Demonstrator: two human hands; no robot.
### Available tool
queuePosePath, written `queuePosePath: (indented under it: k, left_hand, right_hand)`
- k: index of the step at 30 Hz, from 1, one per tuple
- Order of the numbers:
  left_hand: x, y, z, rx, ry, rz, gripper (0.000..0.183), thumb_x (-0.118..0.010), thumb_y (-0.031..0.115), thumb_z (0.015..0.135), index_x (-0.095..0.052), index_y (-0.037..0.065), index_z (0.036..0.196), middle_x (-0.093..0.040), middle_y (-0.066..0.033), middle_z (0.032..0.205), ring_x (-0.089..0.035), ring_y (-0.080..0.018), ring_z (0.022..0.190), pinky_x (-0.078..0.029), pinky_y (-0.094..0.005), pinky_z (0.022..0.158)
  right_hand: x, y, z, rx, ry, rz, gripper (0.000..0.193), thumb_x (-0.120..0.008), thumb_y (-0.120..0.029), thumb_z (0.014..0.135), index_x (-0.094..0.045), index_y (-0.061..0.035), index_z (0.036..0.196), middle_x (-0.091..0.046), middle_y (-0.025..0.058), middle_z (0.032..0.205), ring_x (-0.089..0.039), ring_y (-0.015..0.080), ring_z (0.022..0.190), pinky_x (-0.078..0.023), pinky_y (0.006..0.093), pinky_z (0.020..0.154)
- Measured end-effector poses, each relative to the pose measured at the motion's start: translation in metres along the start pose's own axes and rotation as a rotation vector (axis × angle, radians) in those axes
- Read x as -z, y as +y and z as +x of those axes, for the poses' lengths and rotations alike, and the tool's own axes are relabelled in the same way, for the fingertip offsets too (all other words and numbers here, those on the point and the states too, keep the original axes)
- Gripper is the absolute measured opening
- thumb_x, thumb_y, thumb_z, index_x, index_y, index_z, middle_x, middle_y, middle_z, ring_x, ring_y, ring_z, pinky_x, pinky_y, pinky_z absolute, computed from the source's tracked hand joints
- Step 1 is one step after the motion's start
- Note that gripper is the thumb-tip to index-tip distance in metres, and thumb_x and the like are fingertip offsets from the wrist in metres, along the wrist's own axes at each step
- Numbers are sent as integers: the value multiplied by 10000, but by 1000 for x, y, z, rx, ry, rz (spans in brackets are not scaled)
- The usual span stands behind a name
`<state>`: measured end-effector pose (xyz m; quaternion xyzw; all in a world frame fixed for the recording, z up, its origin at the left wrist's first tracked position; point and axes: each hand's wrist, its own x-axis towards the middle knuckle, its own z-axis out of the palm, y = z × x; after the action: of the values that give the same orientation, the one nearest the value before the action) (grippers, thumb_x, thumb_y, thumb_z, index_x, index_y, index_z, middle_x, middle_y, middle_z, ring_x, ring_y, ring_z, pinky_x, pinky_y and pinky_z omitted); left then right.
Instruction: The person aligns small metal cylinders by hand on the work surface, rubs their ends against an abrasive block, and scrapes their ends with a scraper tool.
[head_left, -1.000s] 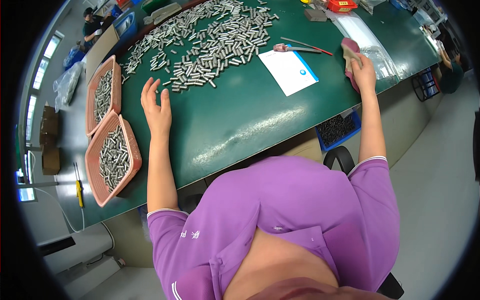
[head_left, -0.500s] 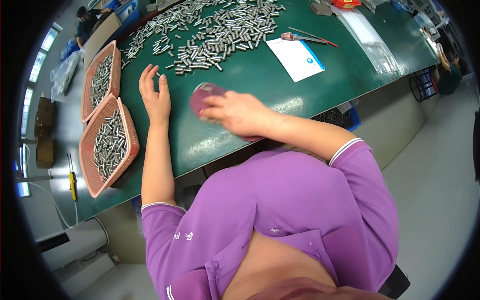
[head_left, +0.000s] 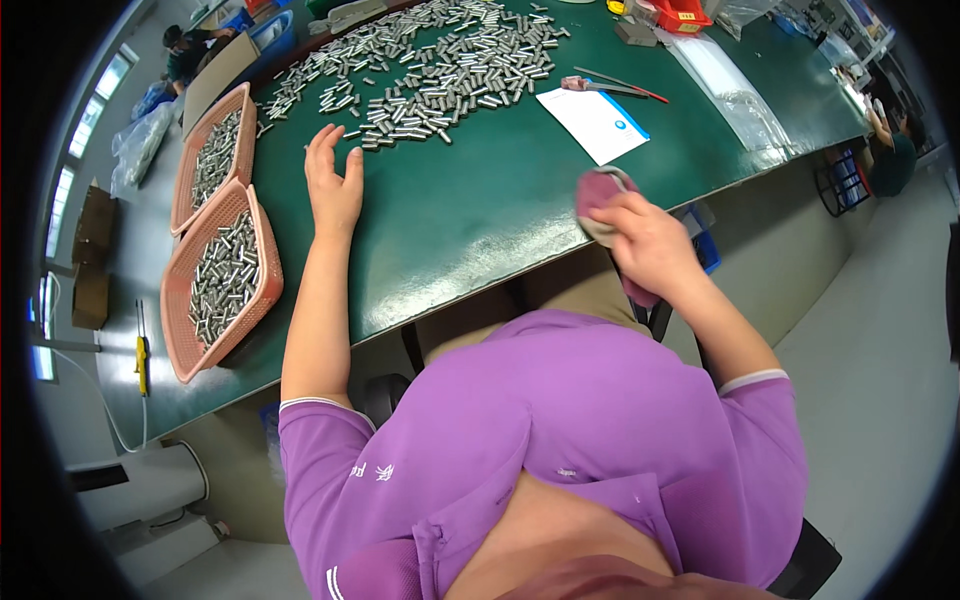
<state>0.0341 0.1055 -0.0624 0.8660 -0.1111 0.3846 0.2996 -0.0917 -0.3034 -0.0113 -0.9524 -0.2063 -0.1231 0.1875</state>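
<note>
My right hand is closed around a folded maroon cloth with a grey edge, at the front edge of the green table. Part of the cloth hangs below the hand. My left hand rests near the table's left side, fingers apart, with no object visible in its grasp. Just beyond its fingertips lies a wide, loose spread of short metal pins. Two pink plastic baskets stand to the left of that hand: a near basket and a far basket, both holding similar pins.
A white paper sheet lies right of the pins, with tweezers beyond it. Clear plastic bags and a red bin are farther right. A yellow-handled tool lies at far left. Other people sit in the background.
My right hand has swept the cloth rightward, from mid-table to the front edge. My left hand appears slightly farther right in the picture, as the whole view has shifted a little.
</note>
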Motion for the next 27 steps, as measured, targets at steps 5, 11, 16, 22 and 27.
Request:
queuePosePath:
  k: [5, 11, 16, 22, 27]
  left_hand:
    - [-3, -13, -12, 54, -144, 66, 464, -684, 108, 827, -556, 57, 1271, -549, -145, 1328, -472, -348, 1263, -362, -420, 1093]
    - [-7, -1, -8, 152, -211, 69, 604, -620, 94, 827, -452, 80, 1408, -534, -151, 1355, -416, -356, 1326, -323, -444, 1126]
    - [-4, 0, -9, 175, -197, 159, 675, -614, 80, 832, -373, 76, 1462, -550, -114, 1346, -423, -332, 1321, -319, -439, 1125]
    - [-5, 21, -4, 145, -242, 105, 689, -604, 56, 835, -347, 63, 1474, -582, -85, 1314, -443, -295, 1305, -333, -426, 1103]
    - [0, 17, -5, 102, -159, 85, 698, -598, 41, 838, -332, 69, 1482, -610, -84, 1270, -460, -302, 1295, -315, -435, 1127]
  right_hand:
    - [82, 70, -17, -495, 38, -276, 268, -521, -151, 871, -707, -111, 1059, -689, 106, 1045, -651, 312, 975, -522, 432, 854]
    - [88, 151, 54, -298, 477, -486, 335, -571, -203, 888, -653, -153, 1209, -595, 118, 1285, -602, 341, 1095, -488, 440, 934]
    - [16, 84, 140, 97, 430, -198, 321, -700, -155, 803, -697, -162, 1124, -632, 84, 1209, -576, 312, 1112, -476, 424, 954]
    - [-81, 6, 221, 368, 119, 132, 284, -662, -121, 806, -705, -128, 1087, -645, 87, 1093, -588, 306, 1061, -476, 418, 949]
    - [-119, -4, 293, 410, 22, 72, 213, -659, -158, 802, -744, -160, 997, -661, 101, 1030, -618, 310, 999, -500, 413, 902]
